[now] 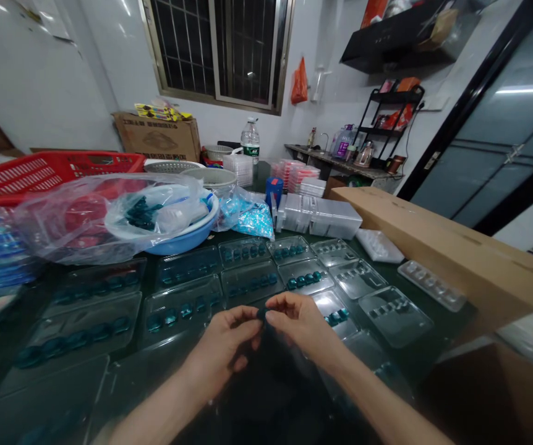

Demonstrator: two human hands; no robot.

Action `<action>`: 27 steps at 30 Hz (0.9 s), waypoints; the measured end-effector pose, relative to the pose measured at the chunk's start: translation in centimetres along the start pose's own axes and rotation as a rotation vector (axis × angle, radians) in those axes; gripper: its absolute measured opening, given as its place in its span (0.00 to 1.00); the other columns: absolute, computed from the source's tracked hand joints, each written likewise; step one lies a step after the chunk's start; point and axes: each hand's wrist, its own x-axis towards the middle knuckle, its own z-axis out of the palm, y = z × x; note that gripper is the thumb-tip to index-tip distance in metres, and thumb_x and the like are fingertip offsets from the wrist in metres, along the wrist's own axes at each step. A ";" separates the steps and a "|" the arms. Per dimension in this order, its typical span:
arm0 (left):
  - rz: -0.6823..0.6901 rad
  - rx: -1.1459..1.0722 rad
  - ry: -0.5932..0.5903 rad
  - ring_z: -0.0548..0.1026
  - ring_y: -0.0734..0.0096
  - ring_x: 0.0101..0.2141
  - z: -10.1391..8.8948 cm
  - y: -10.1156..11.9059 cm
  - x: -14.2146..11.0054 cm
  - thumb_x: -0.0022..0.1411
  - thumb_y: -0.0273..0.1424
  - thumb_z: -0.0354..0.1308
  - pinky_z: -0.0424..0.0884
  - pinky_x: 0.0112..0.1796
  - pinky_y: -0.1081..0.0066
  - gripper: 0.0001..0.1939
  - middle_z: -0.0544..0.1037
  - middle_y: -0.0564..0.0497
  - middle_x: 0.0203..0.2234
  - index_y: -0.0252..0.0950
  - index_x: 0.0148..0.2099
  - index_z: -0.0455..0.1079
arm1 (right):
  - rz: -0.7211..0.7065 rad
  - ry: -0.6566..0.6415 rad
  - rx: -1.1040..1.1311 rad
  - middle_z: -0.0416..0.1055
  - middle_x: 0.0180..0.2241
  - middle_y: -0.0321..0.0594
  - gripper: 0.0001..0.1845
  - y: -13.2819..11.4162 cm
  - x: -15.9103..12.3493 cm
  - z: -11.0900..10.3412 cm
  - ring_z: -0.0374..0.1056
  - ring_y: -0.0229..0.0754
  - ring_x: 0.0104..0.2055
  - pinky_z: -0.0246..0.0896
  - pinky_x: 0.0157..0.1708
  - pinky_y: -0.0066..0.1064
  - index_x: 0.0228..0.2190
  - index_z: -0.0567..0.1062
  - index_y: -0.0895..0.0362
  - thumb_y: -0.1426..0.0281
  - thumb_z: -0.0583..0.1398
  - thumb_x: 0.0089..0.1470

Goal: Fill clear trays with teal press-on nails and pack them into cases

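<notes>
The left hand (233, 341) and right hand (300, 318) pinch a small dark piece (261, 314), presumably by fingertips for control. Clear trays (404, 330) spread beyond them, likely for easy reach.

A small dark teal piece (261, 314), its finer detail too small to tell, is held between the fingertips of the left hand (234, 337) and the right hand (298, 316). Around and beyond it lie flat, clear plastic trays (300, 267), set out in uneven rows. Many carry glossy teal pieces (304, 280) lined up side by side along one edge.
</notes>
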 end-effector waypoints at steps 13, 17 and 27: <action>0.081 0.324 0.029 0.57 0.83 0.13 -0.5 0.2 -0.4 0.47 0.28 0.54 0.46 0.12 0.82 0.05 0.64 0.58 0.15 0.35 0.31 0.64 | -0.362 0.090 -0.460 0.61 0.35 0.36 0.11 -1.4 -1.7 0.3 0.60 0.36 0.34 0.56 0.32 0.27 0.32 0.70 0.53 0.75 0.59 0.42; 0.172 0.320 0.032 0.60 0.82 0.14 -0.1 0.5 -0.6 0.43 0.24 0.55 0.49 0.12 0.82 0.11 0.68 0.56 0.21 0.37 0.34 0.66 | -0.395 0.089 -0.524 0.61 0.31 0.34 0.10 -1.4 -2.2 0.4 0.59 0.36 0.32 0.54 0.31 0.27 0.28 0.67 0.54 0.77 0.59 0.40; 0.271 0.635 -0.009 0.65 0.77 0.20 1.3 1.1 -1.2 0.43 0.22 0.51 0.59 0.21 0.77 0.08 0.71 0.53 0.19 0.33 0.28 0.70 | -0.039 -0.169 -0.085 0.53 0.18 0.27 0.06 -0.6 -2.6 -0.5 0.49 0.29 0.21 0.42 0.19 0.22 0.20 0.66 0.58 0.73 0.60 0.40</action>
